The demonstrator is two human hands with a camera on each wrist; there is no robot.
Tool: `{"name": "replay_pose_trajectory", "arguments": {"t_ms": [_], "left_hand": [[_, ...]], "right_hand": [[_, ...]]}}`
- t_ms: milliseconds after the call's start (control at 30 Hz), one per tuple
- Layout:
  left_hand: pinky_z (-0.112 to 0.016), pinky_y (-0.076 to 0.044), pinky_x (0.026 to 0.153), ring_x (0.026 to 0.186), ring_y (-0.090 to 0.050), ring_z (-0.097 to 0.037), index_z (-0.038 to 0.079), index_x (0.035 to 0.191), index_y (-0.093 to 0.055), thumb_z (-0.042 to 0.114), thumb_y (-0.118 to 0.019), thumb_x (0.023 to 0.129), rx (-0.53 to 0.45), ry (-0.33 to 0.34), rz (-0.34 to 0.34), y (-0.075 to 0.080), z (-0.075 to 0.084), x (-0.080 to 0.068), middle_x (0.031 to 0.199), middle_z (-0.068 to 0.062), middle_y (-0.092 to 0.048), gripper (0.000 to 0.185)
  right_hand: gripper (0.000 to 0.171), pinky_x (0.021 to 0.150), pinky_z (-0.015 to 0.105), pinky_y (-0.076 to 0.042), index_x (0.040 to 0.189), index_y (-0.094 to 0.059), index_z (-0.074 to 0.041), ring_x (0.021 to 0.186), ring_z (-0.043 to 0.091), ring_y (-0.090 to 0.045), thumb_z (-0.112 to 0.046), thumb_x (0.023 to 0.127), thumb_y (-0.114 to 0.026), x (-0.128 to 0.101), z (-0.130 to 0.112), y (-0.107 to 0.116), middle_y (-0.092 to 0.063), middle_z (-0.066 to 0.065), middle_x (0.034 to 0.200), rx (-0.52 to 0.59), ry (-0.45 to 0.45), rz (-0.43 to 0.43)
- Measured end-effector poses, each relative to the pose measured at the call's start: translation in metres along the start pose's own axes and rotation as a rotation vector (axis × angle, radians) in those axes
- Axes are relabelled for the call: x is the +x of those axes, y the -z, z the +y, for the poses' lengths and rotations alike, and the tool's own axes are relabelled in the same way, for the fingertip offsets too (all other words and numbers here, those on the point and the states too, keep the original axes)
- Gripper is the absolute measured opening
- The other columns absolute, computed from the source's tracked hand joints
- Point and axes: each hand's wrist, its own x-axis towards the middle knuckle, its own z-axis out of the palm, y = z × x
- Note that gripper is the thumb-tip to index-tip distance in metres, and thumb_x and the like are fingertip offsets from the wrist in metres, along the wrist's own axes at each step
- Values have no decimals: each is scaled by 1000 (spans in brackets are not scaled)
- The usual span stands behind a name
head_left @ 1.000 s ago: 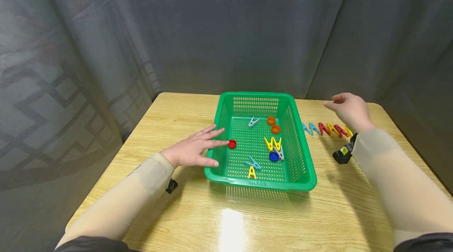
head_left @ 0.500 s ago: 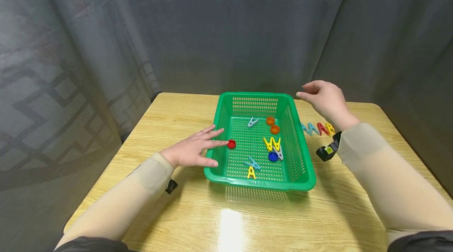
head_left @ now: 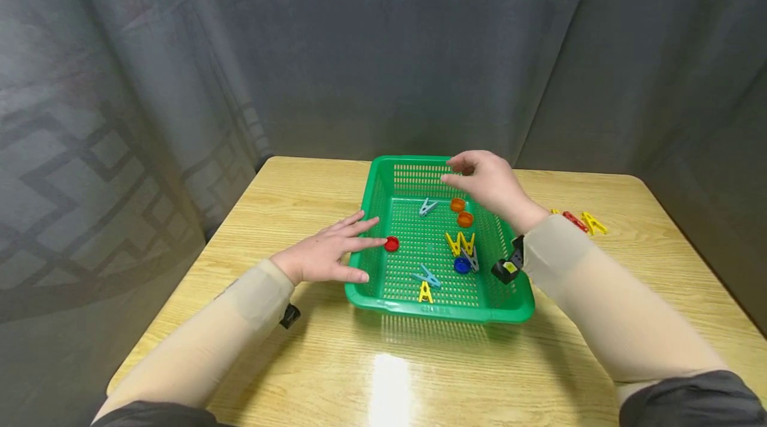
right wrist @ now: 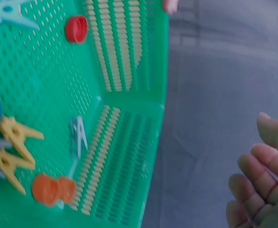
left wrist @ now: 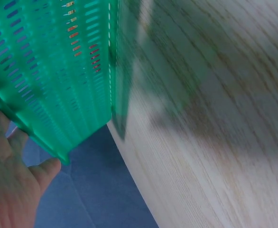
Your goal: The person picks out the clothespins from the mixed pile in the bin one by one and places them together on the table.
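Head view: I see my right hand (head_left: 488,184) hanging over the far end of the basket (head_left: 514,294), fingers loosely curled and holding nothing. Below it and a little nearer to me, on the basket floor, lie two orange caps (head_left: 462,212), close to the far right corner. The teal peg (head_left: 428,206) lies just left of them, its long axis slanting toward the far wall. My left hand (head_left: 326,255) rests flat on the basket's left rim, fingers straight, tips pointing at the red cap (head_left: 392,244) just inside that wall. I judge the right hand nearer to the orange caps and the left nearer to the red one. More pegs and a blue cap (head_left: 462,265) lie toward the near right of the basket; a few pegs (head_left: 580,221) sit on the table (head_left: 659,260) near its right edge.

Left wrist view: only the palm (left wrist: 8,185) shows, pressed against the basket's outer wall (left wrist: 49,80) above the table.

Right wrist view: the fingers (right wrist: 257,180) are bent, empty, clear of the far rim (right wrist: 160,95); the orange caps (right wrist: 51,189) lie down inside.
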Motion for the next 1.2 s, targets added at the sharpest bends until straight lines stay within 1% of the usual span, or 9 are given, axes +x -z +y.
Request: {"name": "replay_pose_trajectory", "arguments": {"t_ms": [200,400,500,600,700,800,967,1067,1200], "left_hand": [[-57,-13,113,147,4,-24,29,148,-39,60,-57,88,-10,6,-4,0,1,0,161,-1,-13,70],[-56,-12,114,147,5,-22,32,149,-38,61,-57,88,-21,14,-7,0,1,0,161,0,-13,70],[-55,-12,114,147,5,-21,33,149,-37,63,-55,88,-15,15,-11,0,2,0,161,3,-11,71],[-54,-11,114,147,6,-20,35,149,-36,61,-57,87,-18,23,-14,0,3,0,161,8,-9,70],[-56,-13,113,147,6,-21,34,148,-37,58,-59,88,-31,21,-10,0,3,0,161,8,-9,69],[-58,-13,113,147,6,-21,33,148,-38,57,-60,88,-37,18,-8,0,3,0,161,5,-10,69],[-55,-13,114,147,7,-18,35,148,-37,62,-56,87,-20,25,-10,-1,2,0,161,8,-9,70],[-55,-13,113,147,6,-19,34,148,-37,60,-58,87,-20,20,-6,-1,2,0,161,6,-10,70],[-57,-13,113,147,5,-21,32,148,-38,59,-59,87,-26,11,0,-1,1,-1,161,2,-11,70]], "right_hand": [[41,94,46,-46,125,-63,-9,111,27,-56,-31,91,-68,4,-6,-30,-61,9,124,-9,55,-134],[38,90,44,-48,121,-65,-10,107,24,-58,-31,90,-69,7,-8,-58,-63,5,119,-38,60,-231],[39,90,43,-49,121,-65,-8,107,24,-59,-31,89,-70,7,-7,-70,-64,7,118,-79,70,-283],[39,89,43,-50,120,-65,-6,105,24,-61,-29,89,-71,6,-3,-80,-65,9,117,-99,73,-336],[37,86,41,-51,118,-66,-6,100,23,-62,-28,89,-71,5,3,-87,-67,8,112,-116,68,-388],[33,81,39,-52,114,-68,-6,93,20,-62,-27,88,-72,3,9,-92,-67,4,106,-145,44,-447],[20,69,34,-50,94,-70,-10,78,17,-58,-29,86,-73,0,15,-98,-65,0,90,-274,-14,-601],[19,66,33,-48,85,-69,-11,74,16,-56,-30,84,-75,-2,16,-102,-64,-1,84,-367,1,-677],[14,69,32,-50,85,-71,-11,77,15,-57,-24,82,-77,-4,16,-105,-65,-2,84,-422,45,-699]]}}
